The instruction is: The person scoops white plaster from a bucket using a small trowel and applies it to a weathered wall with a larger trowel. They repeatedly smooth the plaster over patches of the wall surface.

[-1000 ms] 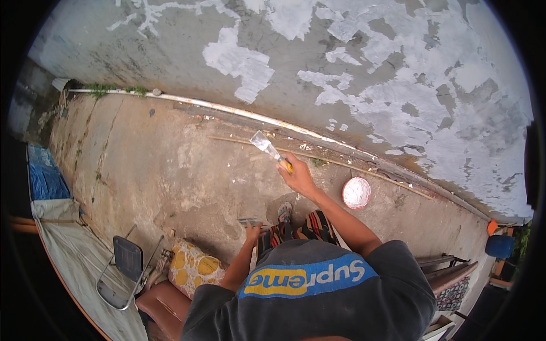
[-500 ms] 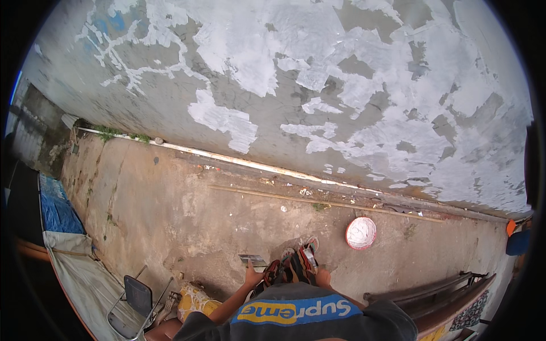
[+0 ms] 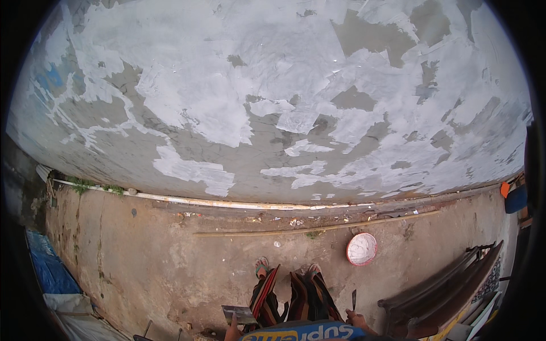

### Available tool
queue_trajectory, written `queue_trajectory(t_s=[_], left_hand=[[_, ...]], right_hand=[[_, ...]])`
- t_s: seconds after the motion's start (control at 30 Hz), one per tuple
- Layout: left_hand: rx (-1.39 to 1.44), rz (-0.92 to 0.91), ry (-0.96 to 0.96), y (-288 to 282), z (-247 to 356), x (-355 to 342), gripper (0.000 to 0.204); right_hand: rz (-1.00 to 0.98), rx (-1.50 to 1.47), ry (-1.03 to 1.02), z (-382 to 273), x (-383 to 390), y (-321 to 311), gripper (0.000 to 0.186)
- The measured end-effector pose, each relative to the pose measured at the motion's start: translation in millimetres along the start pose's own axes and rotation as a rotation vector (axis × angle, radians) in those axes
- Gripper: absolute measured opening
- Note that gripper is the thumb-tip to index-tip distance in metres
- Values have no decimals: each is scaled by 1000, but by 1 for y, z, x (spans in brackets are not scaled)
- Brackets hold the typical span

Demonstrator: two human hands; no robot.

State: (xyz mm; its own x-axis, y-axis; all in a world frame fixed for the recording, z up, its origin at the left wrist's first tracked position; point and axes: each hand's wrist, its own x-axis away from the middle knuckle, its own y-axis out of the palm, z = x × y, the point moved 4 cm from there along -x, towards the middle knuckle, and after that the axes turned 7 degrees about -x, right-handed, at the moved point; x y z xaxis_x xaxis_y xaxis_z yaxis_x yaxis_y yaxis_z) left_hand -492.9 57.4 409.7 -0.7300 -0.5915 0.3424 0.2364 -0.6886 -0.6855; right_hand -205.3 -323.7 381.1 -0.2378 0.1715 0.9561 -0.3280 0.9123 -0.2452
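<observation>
At the lower edge my left hand [image 3: 232,331] is closed on a wide, flat rectangular filling blade [image 3: 240,314], held beside my left leg. My right hand [image 3: 357,320] grips a narrow putty knife [image 3: 354,299], its blade pointing away from me toward the wall. Ahead and to the right of that knife a round bucket [image 3: 348,252] with a red rim stands on the ground. White paste [image 3: 362,249] fills much of what shows inside it. The grey wall [image 3: 372,42] in front carries uneven patches of white filler [image 3: 199,85]. Neither tool touches the wall or bucket.
A white pipe [image 3: 244,205] runs along the wall's foot, with a long thin pole [image 3: 318,229] and debris before it. To my right stands a dark brown bench [image 3: 441,292]. A blue tarp [image 3: 51,264] is at far left.
My view has turned and lifted, so more wall shows and my hands sit lower in the picture. My feet have moved apart. The knife in my right hand has come into sight.
</observation>
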Motion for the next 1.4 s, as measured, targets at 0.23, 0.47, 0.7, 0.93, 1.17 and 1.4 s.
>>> queue_trajectory(t_s=[0.23, 0.47, 0.7, 0.93, 1.17, 1.4], left_hand=[[-140, -137, 212, 5, -71, -161, 60], [483, 339, 442, 18, 65, -394, 43], [1768, -496, 1070, 60, 92, -482, 26], [1592, -1011, 1541, 127, 65, -377, 62], [1462, -1159, 1570, 179, 71, -332, 61], [1378, -1291, 1503, 227, 74, -316, 61]], right_hand=[[69, -445, -282, 9, -133, 36, 31], [246, -684, -936, -187, -249, 135, 32], [6, -1232, -1532, -349, -256, 157, 35], [-97, -1446, -1986, -318, -281, 132, 32], [-321, -1527, -1905, -314, -265, 109, 31], [-352, -1359, -1982, -304, -276, 85, 30]])
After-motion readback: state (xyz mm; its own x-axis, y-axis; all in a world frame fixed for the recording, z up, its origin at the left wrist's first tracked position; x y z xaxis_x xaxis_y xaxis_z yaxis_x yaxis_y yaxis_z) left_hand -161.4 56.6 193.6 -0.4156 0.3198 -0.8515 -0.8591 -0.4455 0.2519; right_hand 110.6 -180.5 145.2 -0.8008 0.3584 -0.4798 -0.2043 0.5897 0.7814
